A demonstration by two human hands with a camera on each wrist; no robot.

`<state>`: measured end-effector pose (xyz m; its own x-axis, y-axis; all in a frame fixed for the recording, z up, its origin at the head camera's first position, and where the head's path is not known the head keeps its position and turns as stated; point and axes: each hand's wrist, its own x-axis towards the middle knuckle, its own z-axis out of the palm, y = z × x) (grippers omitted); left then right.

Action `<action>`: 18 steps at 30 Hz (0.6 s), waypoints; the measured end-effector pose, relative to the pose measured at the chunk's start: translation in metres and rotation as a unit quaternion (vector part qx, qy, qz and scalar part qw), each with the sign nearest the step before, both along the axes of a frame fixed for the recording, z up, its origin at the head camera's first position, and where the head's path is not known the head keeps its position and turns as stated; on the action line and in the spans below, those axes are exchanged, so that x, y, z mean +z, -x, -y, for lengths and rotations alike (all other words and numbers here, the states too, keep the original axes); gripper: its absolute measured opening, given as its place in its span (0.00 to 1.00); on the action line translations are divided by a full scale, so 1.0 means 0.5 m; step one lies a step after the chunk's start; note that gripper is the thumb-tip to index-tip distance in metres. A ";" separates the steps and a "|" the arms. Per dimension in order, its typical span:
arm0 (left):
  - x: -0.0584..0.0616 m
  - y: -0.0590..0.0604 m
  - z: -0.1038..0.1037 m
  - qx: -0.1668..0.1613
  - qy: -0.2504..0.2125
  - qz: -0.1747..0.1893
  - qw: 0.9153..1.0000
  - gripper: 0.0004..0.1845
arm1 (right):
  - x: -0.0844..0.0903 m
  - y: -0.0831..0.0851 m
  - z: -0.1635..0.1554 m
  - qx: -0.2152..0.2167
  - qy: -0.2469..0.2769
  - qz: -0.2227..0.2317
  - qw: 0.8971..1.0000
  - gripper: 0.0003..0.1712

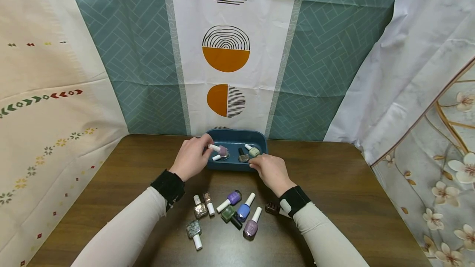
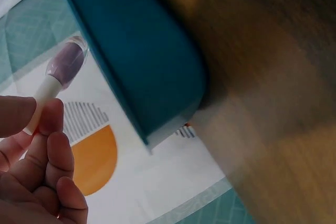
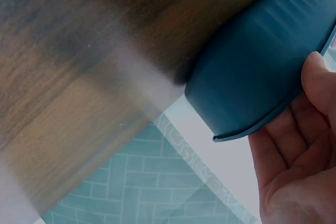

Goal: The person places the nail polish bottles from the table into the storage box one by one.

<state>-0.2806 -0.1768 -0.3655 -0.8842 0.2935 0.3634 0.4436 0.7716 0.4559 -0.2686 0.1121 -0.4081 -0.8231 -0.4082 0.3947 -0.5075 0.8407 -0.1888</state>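
Note:
A mauve nail polish bottle [image 2: 66, 64] is pinched by its white cap between the thumb and fingers of my left hand [image 1: 192, 156], over the left part of a blue bin [image 1: 237, 167]. My right hand [image 1: 271, 170] grips the bin's near rim at the right, thumb against the outer wall and fingers over the edge. Inside the bin lie a pale green polish bottle [image 1: 254, 151], a glittery one with a black cap [image 1: 243, 158], and another white cap [image 1: 216, 158] whose bottle is mostly hidden below the held one.
Several polish bottles lie on the wooden table [image 1: 148, 168] before the bin: glitter [image 1: 200, 210], grey flake [image 1: 193, 229], purple [image 1: 234, 197], green [image 1: 228, 214], blue [image 1: 243, 211] and mauve [image 1: 250, 230]. A dark red one [image 1: 272, 208] is partly behind my right wrist. Patterned cloth [image 1: 230, 24] hangs behind.

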 end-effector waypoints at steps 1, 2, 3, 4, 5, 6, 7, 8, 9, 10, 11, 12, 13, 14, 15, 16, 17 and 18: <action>-0.003 0.003 0.000 0.001 -0.002 0.005 1.000 0.07 | 0.000 0.000 0.000 0.000 -0.001 0.000 1.000 0.05; -0.005 0.005 0.000 0.002 -0.004 0.011 1.000 0.07 | -0.001 0.001 0.000 0.000 -0.001 0.001 1.000 0.05; -0.008 0.007 -0.001 0.002 -0.006 0.016 1.000 0.07 | -0.001 0.002 0.000 -0.001 -0.001 0.003 1.000 0.05; -0.010 0.008 -0.002 0.003 -0.008 0.022 1.000 0.07 | -0.001 0.002 0.000 -0.001 -0.002 0.004 1.000 0.05; -0.011 0.009 -0.003 0.004 -0.009 0.027 1.000 0.07 | -0.001 0.002 0.000 -0.001 -0.002 0.005 1.000 0.05; -0.013 0.011 -0.004 0.004 -0.010 0.032 0.999 0.08 | -0.002 0.002 0.000 -0.002 -0.003 0.007 1.000 0.05; -0.015 0.012 -0.005 0.004 -0.010 0.037 0.999 0.08 | -0.002 0.003 0.000 -0.002 -0.004 0.008 1.000 0.05; -0.017 0.013 -0.006 0.003 -0.009 0.042 0.999 0.08 | -0.002 0.003 0.000 -0.002 -0.004 0.008 1.000 0.05; -0.018 0.014 -0.008 0.002 -0.008 0.046 0.999 0.07 | -0.002 0.003 0.000 -0.002 -0.005 0.008 1.000 0.05; -0.019 0.014 -0.009 0.000 -0.006 0.050 0.999 0.07 | -0.002 0.002 0.000 -0.002 -0.005 0.008 1.000 0.05; -0.020 0.015 -0.010 -0.001 -0.004 0.053 0.999 0.07 | -0.002 0.002 0.000 -0.002 -0.005 0.006 1.000 0.05; -0.022 0.016 -0.011 -0.002 -0.002 0.056 0.998 0.07 | -0.002 0.002 0.000 -0.002 -0.004 0.005 1.000 0.05; -0.023 0.017 -0.013 -0.003 0.000 0.058 0.998 0.07 | -0.002 0.002 0.000 -0.001 -0.003 0.004 1.000 0.05; -0.024 0.018 -0.014 -0.005 0.002 0.059 0.998 0.06 | -0.002 0.003 0.000 -0.001 -0.003 0.003 1.000 0.05; -0.026 0.019 -0.015 -0.005 0.003 0.061 0.998 0.06 | -0.002 0.003 -0.001 -0.001 -0.003 0.003 1.000 0.06; -0.028 0.020 -0.016 -0.006 0.004 0.063 0.998 0.06 | -0.002 0.003 -0.001 0.000 -0.003 0.002 1.000 0.06; -0.030 0.021 -0.017 -0.007 0.004 0.065 0.998 0.06 | -0.002 0.003 -0.001 0.000 -0.003 0.002 1.000 0.06; -0.031 0.022 -0.018 -0.008 0.005 0.067 0.998 0.05 | -0.002 0.003 -0.002 0.000 -0.003 0.002 1.000 0.06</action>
<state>-0.2915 -0.1679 -0.3811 -0.9199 0.3112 0.2386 0.3912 0.7696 0.5047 -0.2701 0.1128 -0.4092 -0.8251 -0.4100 0.3888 -0.5063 0.8419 -0.1868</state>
